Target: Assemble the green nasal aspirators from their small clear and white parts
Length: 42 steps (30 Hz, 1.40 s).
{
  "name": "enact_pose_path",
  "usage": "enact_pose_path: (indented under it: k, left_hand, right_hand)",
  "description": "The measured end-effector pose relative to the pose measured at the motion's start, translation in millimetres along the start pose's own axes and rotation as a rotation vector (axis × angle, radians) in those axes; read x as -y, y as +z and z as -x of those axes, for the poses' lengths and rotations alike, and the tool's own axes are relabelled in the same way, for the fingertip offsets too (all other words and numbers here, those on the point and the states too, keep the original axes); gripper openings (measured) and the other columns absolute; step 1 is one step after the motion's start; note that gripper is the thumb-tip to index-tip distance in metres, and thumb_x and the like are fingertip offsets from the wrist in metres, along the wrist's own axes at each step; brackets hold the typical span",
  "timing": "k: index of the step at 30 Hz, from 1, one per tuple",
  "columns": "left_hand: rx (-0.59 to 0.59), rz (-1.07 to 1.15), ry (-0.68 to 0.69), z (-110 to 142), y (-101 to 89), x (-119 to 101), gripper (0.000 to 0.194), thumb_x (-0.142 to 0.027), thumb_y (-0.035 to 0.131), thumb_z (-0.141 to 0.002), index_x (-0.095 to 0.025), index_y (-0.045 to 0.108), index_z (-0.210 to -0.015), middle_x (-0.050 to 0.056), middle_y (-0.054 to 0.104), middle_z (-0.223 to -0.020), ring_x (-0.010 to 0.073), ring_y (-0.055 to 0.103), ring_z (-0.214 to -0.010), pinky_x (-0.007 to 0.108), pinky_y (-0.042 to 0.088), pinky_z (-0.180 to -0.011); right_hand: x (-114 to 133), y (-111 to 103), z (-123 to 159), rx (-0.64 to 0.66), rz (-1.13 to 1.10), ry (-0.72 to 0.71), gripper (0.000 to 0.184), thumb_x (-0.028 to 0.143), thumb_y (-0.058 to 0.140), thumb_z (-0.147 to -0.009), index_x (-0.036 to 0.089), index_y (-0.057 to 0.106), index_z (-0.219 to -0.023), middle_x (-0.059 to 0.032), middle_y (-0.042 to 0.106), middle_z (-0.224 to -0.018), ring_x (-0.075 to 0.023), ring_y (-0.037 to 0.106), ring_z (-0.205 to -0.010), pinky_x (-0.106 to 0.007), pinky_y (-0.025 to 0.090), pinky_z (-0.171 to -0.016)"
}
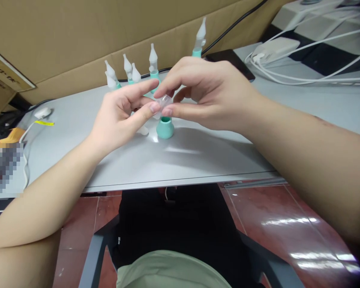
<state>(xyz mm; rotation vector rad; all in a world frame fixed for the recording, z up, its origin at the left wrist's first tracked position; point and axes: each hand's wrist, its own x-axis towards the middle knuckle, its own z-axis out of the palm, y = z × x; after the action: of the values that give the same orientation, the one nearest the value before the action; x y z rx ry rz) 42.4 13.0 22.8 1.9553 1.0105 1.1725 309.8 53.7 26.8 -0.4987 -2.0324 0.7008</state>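
My left hand [123,110] and my right hand [204,94] meet over the table, fingertips closed on a small clear plastic tube [165,101] between them. Just below it a mint-green rubber bulb [165,129] stands upright on the table with its round opening facing up. A white tip-like piece [143,130] lies partly hidden behind my left hand. Behind my hands stand several assembled nasal aspirators with green bulbs and white tips, such as one aspirator [153,60] in the middle and another aspirator [200,38] farther right.
The grey table [180,164] runs against a cardboard wall [78,36]. At the back right are a dark flat object [229,62], a white adapter [276,50] and white cables. On the left lie a white plug [43,113], a cable with a yellow tag [45,123] and an orange item [13,135].
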Motion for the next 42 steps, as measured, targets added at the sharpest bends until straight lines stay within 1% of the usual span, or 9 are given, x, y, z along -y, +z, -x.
enact_pose_path:
  k: [4,10,14,18,23,27,31,35,42]
  left_hand:
    - [0.000,0.005,-0.011,-1,2.8,3,0.077,-0.085,0.100,-0.107,-0.031,0.087,-0.159,0.009,0.098,-0.125,0.0402,0.095,-0.134,0.059,0.079,-0.119]
    - [-0.004,-0.017,0.020,-2,-0.6,6,0.076,-0.087,0.096,-0.108,-0.032,0.086,-0.160,0.010,0.098,-0.127,0.0363,0.093,-0.128,0.056,0.076,-0.119]
    - [0.119,-0.167,0.046,-2,-7.2,3,0.067,-0.071,0.111,-0.095,-0.029,0.095,-0.145,0.013,0.096,-0.141,0.0406,0.088,-0.137,0.059,0.071,-0.124]
    - [0.264,-0.480,0.091,2,-6.4,-1,0.035,-0.049,0.098,-0.092,-0.030,0.102,-0.122,0.011,0.095,-0.114,0.0442,0.085,-0.125,0.068,0.062,-0.120]
    - [0.210,-0.461,0.167,4,2.1,-4,0.027,-0.045,0.092,-0.098,-0.034,0.105,-0.119,0.008,0.097,-0.111,0.0396,0.086,-0.115,0.063,0.057,-0.115]
    - [0.164,-0.409,0.190,4,-0.3,-5,0.019,-0.042,0.090,-0.102,-0.032,0.102,-0.113,0.005,0.097,-0.109,0.0318,0.084,-0.102,0.055,0.062,-0.108]
    - [0.127,-0.286,0.224,3,-6.6,-7,0.017,-0.035,0.085,-0.109,-0.032,0.099,-0.118,0.003,0.096,-0.121,0.0307,0.083,-0.113,0.051,0.068,-0.115]
    - [0.152,-0.239,0.236,2,-10.5,-7,0.019,-0.047,0.084,-0.118,-0.034,0.097,-0.123,0.004,0.096,-0.135,0.0337,0.081,-0.125,0.057,0.067,-0.127]
    - [0.081,-0.322,0.205,0,-13.5,-1,0.053,-0.081,0.080,-0.121,-0.032,0.097,-0.132,0.011,0.088,-0.112,0.0379,0.080,-0.126,0.063,0.071,-0.122]
  right_hand:
    - [-6,3,0,-0.004,-0.057,0.010,0.023,0.042,0.113,-0.098,0.035,0.093,-0.108,-0.0059,0.086,-0.124,-0.0297,0.081,-0.112,-0.045,0.072,-0.099]
    - [-2,6,-1,-0.041,-0.249,0.049,0.024,0.037,0.116,-0.096,0.031,0.093,-0.099,-0.0026,0.089,-0.105,-0.0245,0.083,-0.097,-0.041,0.073,-0.094]
    - [5,-2,-6,-0.090,-0.332,0.083,0.023,0.017,0.114,-0.088,0.026,0.093,-0.093,-0.0009,0.088,-0.099,-0.0169,0.084,-0.090,-0.030,0.074,-0.088]
    - [3,-6,-9,-0.113,-0.352,0.127,0.024,0.010,0.110,-0.081,0.025,0.095,-0.093,0.0013,0.082,-0.083,-0.0146,0.077,-0.069,-0.028,0.068,-0.066]
    - [1,-4,-10,-0.071,-0.404,0.153,0.030,0.007,0.110,-0.075,0.029,0.100,-0.093,-0.0003,0.086,-0.086,-0.0166,0.080,-0.072,-0.028,0.071,-0.068]
    - [4,-5,-11,-0.070,-0.488,0.166,0.034,0.004,0.110,-0.072,0.029,0.102,-0.092,-0.0013,0.092,-0.096,-0.0159,0.083,-0.079,-0.026,0.075,-0.076]
    - [2,-4,-10,-0.092,-0.487,0.138,0.032,0.005,0.110,-0.076,0.030,0.103,-0.095,0.0003,0.091,-0.089,-0.0165,0.083,-0.075,-0.027,0.075,-0.075]
    - [-1,-1,-9,-0.135,-0.467,0.120,0.029,0.015,0.118,-0.077,0.026,0.101,-0.097,-0.0034,0.091,-0.092,-0.0191,0.085,-0.077,-0.031,0.078,-0.079]
    - [6,-1,-3,-0.131,-0.362,0.087,0.020,0.022,0.115,-0.088,0.026,0.099,-0.099,-0.0035,0.092,-0.100,-0.0214,0.090,-0.087,-0.035,0.080,-0.087]
